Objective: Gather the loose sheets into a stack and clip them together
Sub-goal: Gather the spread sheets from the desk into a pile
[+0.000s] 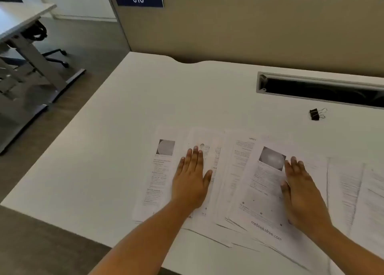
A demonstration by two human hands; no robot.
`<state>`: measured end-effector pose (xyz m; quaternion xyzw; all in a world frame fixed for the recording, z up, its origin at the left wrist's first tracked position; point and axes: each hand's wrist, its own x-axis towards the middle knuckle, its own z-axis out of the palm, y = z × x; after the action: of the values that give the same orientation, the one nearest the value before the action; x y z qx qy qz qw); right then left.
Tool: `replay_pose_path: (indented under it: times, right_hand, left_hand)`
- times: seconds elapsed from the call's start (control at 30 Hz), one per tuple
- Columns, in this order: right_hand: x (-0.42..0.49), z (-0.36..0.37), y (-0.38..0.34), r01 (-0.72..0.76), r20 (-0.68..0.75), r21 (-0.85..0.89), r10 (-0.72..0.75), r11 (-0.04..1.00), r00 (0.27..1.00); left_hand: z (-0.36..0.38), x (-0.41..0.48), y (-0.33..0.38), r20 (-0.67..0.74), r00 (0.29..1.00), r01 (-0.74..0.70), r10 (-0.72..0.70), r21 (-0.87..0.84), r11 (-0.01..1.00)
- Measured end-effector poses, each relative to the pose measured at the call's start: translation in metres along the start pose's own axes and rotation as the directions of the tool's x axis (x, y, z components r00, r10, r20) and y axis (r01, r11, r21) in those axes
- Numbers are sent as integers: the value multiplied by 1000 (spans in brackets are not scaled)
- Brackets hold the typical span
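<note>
Several printed white sheets [232,183] lie fanned out and overlapping across the near part of the white desk [128,116], reaching to the right edge of the view. My left hand [192,179] rests flat, palm down, on the sheets at the left of the spread. My right hand [301,193] lies flat on a sheet with a round grey picture, right of centre. Neither hand holds anything. A black binder clip [315,114] with wire handles lies on the bare desk, far right, beyond the sheets.
An open cable slot [320,89] with a grey frame runs along the back right of the desk. A beige partition [249,27] with a "010" sign stands behind. Left, past the desk edge, are floor, another desk and chair legs.
</note>
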<state>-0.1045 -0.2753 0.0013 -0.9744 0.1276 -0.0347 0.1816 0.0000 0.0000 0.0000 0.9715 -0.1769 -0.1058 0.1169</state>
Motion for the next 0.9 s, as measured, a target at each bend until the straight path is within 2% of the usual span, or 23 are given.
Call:
replay_pose_path:
  times: [0.13, 0.4, 0.5, 0.57, 0.63, 0.77, 0.83, 0.9]
  right_hand:
    - [-12, 21, 1, 39, 70, -60, -35, 997, 997]
    - [-15, 38, 5, 10, 54, -88, -5, 996, 999]
    - [-15, 37, 5, 10, 41, -96, -6, 995, 999]
    - [-15, 37, 4, 9, 42, -92, -6, 996, 999]
    - [-15, 37, 3, 13, 38, -94, -10, 996, 999]
    - [-15, 38, 5, 3, 42, -102, 1, 995, 999]
    - [-14, 38, 4, -8, 39, -92, 12, 996, 999]
    - [-14, 37, 2, -14, 39, -98, 18, 995, 999]
  left_hand:
    - [10, -3, -8, 32, 999, 32, -32, -15, 999]
    - [12, -3, -10, 50, 998, 29, -28, -24, 999]
    - [4, -5, -10, -40, 994, 95, -99, -86, 992]
    - [-7, -8, -18, -199, 946, 233, -258, -140, 962]
    - [-21, -12, -32, -267, 845, 414, -464, -224, 882]
    - [-44, -15, -58, -78, 698, 670, -711, -280, 688]
    - [-52, -12, -65, -6, 647, 721, -763, -323, 614]
    - [-56, -8, -71, 32, 633, 712, -774, -417, 565]
